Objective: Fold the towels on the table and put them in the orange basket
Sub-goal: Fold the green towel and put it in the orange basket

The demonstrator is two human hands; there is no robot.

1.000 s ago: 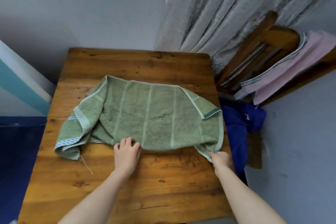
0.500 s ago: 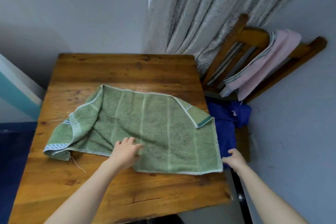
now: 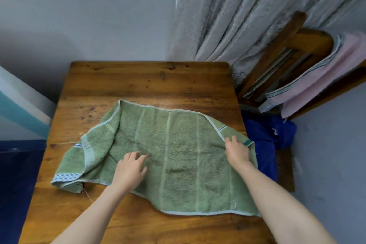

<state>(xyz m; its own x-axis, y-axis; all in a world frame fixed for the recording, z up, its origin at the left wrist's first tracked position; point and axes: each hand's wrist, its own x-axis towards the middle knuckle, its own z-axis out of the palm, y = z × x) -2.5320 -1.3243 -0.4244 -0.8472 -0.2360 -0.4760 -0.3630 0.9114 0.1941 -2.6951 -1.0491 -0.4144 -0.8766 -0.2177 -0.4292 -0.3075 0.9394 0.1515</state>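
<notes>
1. The green towel (image 3: 174, 154) lies spread over the near and middle part of the wooden table (image 3: 138, 81), not yet folded; its left end is flopped back over itself in a loose bunch, and its near right part reaches the table's front right edge.
2. The left hand (image 3: 129, 170) rests flat on the cloth a little left of centre, fingers spread wide, holding nothing, only pressing.
3. The right hand (image 3: 236, 149) lies on the towel's right end by the turned-over corner with the dark green band; its fingers are loosely apart on the hem, and whether they pinch the cloth I cannot tell.
4. Handling, as I judge it: the terry is soft, limp and light, with no stiffness at all, so it will sag wherever it is not supported and drag on the wood rather than slide cleanly.
5. Best hold is at the hemmed corners and woven border bands (the firmest parts), one corner per hand, after the bunched left end is pulled flat.
6. A pink towel (image 3: 320, 77) hangs over the chair (image 3: 277, 45) at the right, above blue cloth (image 3: 265, 144); no orange basket is in view.
</notes>
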